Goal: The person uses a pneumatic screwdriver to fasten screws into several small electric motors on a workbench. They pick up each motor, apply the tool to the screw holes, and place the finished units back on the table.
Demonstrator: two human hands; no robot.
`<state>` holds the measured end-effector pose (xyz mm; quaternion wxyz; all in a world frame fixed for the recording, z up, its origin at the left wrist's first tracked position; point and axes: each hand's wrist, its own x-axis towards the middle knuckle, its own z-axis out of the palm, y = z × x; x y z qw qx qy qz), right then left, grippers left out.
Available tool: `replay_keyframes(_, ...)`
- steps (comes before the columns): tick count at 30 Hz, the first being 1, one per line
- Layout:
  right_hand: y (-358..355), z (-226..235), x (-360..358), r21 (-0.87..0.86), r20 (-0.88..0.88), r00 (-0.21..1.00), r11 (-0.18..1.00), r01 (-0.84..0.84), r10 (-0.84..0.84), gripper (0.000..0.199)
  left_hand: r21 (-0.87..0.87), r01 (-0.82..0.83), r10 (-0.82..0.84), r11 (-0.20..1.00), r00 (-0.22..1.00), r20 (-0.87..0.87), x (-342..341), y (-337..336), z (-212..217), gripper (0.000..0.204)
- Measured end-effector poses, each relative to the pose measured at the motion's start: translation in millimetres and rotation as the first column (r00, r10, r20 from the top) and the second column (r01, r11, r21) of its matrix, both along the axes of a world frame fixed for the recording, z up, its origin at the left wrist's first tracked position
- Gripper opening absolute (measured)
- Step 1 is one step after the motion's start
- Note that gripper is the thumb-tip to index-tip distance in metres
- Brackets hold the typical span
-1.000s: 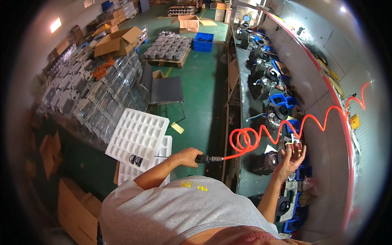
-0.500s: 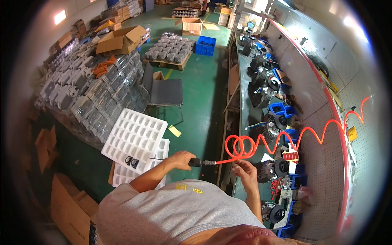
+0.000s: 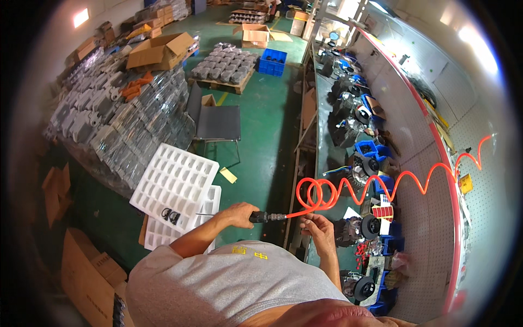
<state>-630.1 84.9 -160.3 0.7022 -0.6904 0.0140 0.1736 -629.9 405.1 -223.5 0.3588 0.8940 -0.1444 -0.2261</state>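
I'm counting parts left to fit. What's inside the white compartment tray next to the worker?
The top white tray holds a few small black rings in cells near its lower edge; the other visible cells look empty. The tray beneath is mostly covered.

Can't tell what my right hand (image 3: pixel 318 229) pinches, too small. Air tool (image 3: pixel 260 217) mostly hidden in left hand (image 3: pixel 239 212). Coiled hose (image 3: pixel 381 185) runs off by the rim, end unclear. Small black parts in white tray (image 3: pixel 174 185) unreadable.

two white trays (image 3: pixel 174 185), one chair (image 3: pixel 218 122), one orange hose (image 3: pixel 381 188)
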Motion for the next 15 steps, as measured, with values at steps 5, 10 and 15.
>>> replay_keyframes(5, -1, 2, -5, -0.002, 0.006, 0.999, 1.0, 0.031, -0.031, 0.025, 0.0, 0.032, -0.032, 0.999, 0.999, -0.038, 4, -4, -2, 0.032)
replay_keyframes(10, -5, -5, 1, 0.022, 0.022, 0.998, 0.999, 0.05, -0.05, 0.019, -0.024, -0.015, 0.015, 1.0, 1.0, -0.01, -3, -3, -2, 0.031)
replay_keyframes(15, -32, 30, 26, 0.456, -0.108, 0.729, 0.618, 0.64, -0.676, 0.047, 0.023, 0.006, -0.007, 1.0, 1.0, 0.011, -2, -1, -6, 0.032)
